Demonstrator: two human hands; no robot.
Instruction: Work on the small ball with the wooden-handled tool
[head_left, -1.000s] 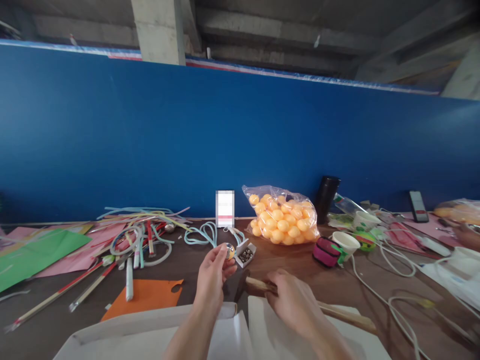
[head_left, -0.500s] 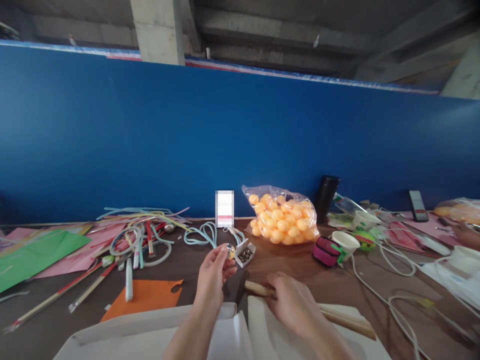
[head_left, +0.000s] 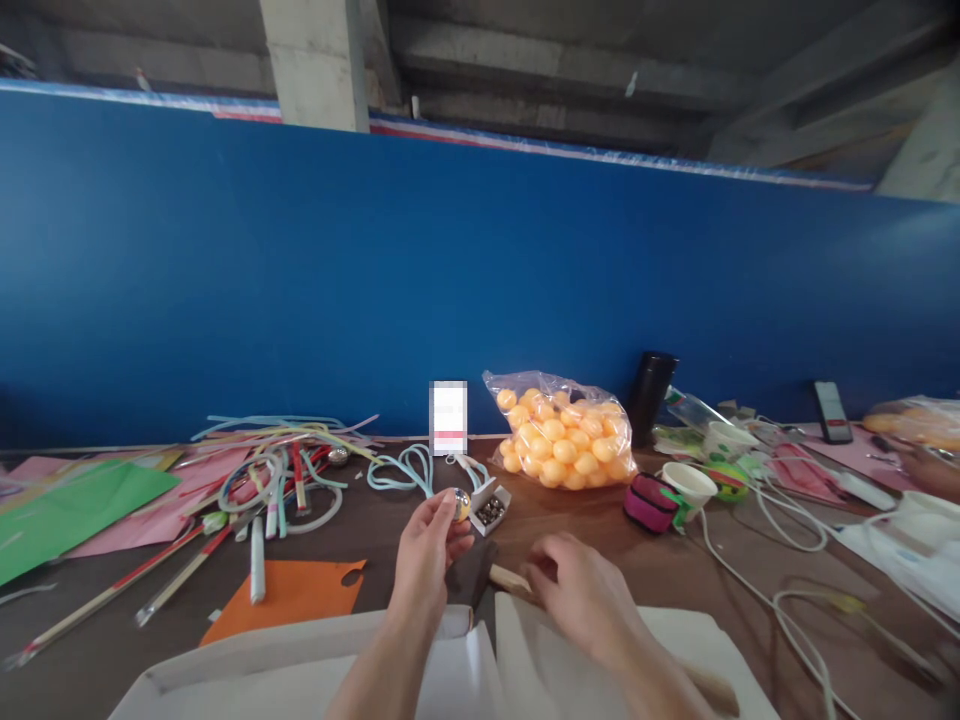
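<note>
My left hand (head_left: 429, 550) pinches a shiny metal ball (head_left: 461, 504) between thumb and fingers, just left of a small white box (head_left: 502, 497) that holds several little dark metal pieces (head_left: 490, 512). Lower right of the box, my right hand (head_left: 581, 595) curls its fingers on the wooden handle of a hammer (head_left: 511, 580). The hammer's dark head (head_left: 480, 585) lies at the handle's left end and is hard to make out. My hand and forearm hide the handle's middle; its far end shows beneath the forearm.
White cardboard (head_left: 322, 665) lies along the near edge. Behind the hands stand a bag of orange balls (head_left: 566, 440) and a black bottle (head_left: 652, 400). Tubes (head_left: 281, 480), coloured paper (head_left: 112, 510) and an orange sheet (head_left: 300, 590) lie left; paper cups (head_left: 688, 485) and white cables (head_left: 780, 600) lie right.
My right hand has shifted slightly left and its fingers have risen a little on the handle. The handle's right end has swung nearer to me. My left hand holds still.
</note>
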